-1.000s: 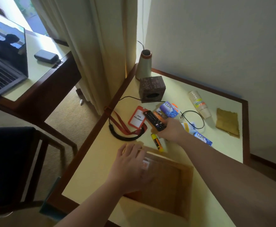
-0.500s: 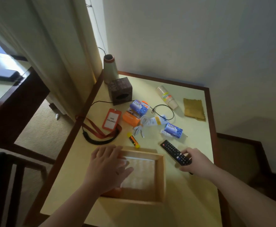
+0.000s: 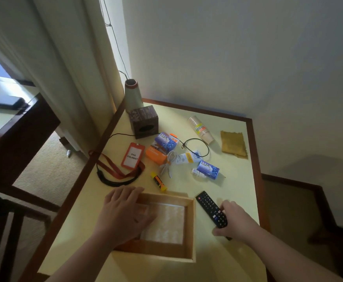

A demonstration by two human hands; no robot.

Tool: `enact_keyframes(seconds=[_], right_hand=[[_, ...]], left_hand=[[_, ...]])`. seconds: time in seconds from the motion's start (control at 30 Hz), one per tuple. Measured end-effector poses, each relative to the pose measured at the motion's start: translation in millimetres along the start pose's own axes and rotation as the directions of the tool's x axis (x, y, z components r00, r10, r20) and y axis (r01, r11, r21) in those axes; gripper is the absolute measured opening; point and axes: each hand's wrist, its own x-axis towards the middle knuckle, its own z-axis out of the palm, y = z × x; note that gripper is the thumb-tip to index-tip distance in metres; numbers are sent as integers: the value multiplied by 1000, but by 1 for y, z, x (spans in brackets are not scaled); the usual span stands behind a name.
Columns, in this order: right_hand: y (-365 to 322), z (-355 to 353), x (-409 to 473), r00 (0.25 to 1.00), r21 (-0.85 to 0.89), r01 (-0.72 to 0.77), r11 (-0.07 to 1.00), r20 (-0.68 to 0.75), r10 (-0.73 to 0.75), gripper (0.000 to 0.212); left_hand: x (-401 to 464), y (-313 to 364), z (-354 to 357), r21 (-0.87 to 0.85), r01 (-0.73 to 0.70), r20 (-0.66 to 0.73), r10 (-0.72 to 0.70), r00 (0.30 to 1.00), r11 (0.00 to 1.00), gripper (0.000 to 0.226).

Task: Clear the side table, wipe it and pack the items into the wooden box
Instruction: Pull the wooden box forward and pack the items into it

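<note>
remote (image 3: 211, 213): black TV remote, lying on the side table (image 3: 242, 180) just right of the wooden box (image 3: 190, 224), near end under the right hand (image 3: 232, 222)
right hand: fingers curled around the remote's near end, thumb on the underside edge; looks like a light pinch, not a full wrap
left hand (image 3: 123, 212): flat and spread over the box's left rim, steadying it; holding nothing
wooden box: open-topped, pale patterned liner visible on the bottom; sits at the near edge of the table
remote handling: rigid, light, smooth plastic, likely a bit slippery; hold across the narrow sides near mid-length rather than at the tail, so it doesn't pivot
soap boxes (image 3: 208, 169): two blue Lux cartons, stiff card, light; grip across the broad faces
tube (image 3: 187, 158): soft, squeezable; take by the body gently, cap end toward the cartons
white cable (image 3: 166, 166): limp, loosely bundled; scoop the whole bundle
lanyard (image 3: 117, 173): badge holder (image 3: 133, 155) is stiff, strap floppy; lift by the badge and gather the strap
paper cups (image 3: 200, 130): nested stack on its side, crushable, may roll
cloth (image 3: 233, 144): yellow-brown, flat at the far right; presumably for the wipe
progress: judging by the clutter, clearing has barely begun
</note>
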Motion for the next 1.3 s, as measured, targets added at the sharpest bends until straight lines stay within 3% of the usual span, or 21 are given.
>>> enact_keyframes(seconds=[0.2,0.37,0.53,0.63,0.73,0.93,1.07,1.3], right_hand=[[-31,-77,33,997,-161,77,984,9,-76,40],[-89,-131,82,976,-187,175,967,-95,-195,21],[-162,-137,131,920,-262,287,921,-193,-342,36],[-188,-123,153,919,-207,247,947,-261,-297,57],[-196,-107,170,924,-197,263,945,-233,-305,77],[-197,-101,181,890,-178,290,940,-312,-333,62],[-192,-111,168,874,-75,287,955,-388,-294,52],[-123,-118,107,841,56,332,942,-470,-268,48]], left_hand=[[1,-4,2,-24,6,2,-6,1000,1000,90],[1,-6,5,-41,5,1,-5,1000,999,91],[0,-9,7,-76,-14,-28,12,1000,997,87],[1,-11,6,-111,-17,-35,13,999,994,87],[2,-11,6,-119,-11,-28,8,1000,993,87],[2,-10,6,-111,10,-26,-13,1000,994,86],[1,-9,4,-113,7,-29,-10,1000,994,87],[1,-6,3,-98,12,-33,-16,999,995,84]])
